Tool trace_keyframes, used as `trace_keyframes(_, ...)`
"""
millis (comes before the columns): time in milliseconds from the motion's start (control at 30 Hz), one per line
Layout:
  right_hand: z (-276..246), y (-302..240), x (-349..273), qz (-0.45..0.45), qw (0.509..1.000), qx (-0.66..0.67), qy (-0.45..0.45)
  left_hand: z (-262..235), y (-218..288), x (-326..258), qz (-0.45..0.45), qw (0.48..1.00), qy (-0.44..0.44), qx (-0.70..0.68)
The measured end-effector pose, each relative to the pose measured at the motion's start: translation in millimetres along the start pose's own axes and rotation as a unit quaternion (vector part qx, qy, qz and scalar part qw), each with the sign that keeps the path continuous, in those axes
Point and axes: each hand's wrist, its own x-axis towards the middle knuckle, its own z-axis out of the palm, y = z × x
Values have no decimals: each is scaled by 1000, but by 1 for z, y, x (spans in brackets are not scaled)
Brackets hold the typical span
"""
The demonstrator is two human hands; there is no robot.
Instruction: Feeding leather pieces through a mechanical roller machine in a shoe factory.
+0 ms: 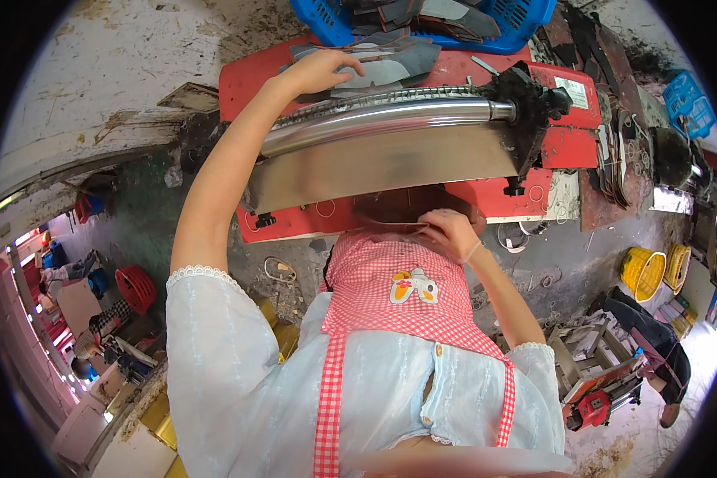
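Red machine table point(255, 76) under a steel roller point(382, 119).
Grey cut pieces point(390, 60) lie on it at 12 o'clock, touching a blue basket point(454, 28); dark stacked pieces point(613, 151) sit at 3 o'clock.

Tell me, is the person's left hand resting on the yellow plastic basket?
No, the left hand lies on grey flat cut pieces atop the red machine table, far from the yellow plastic basket.
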Motion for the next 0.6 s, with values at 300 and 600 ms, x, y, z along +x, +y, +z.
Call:
trace_keyframes(300,-68,-112,76,25,945,70,317,15,48,25,60,991,-57,-109)
trace_keyframes(600,25,28,10,173,951,-240,94,-16,56,32,103,994,-1,39)
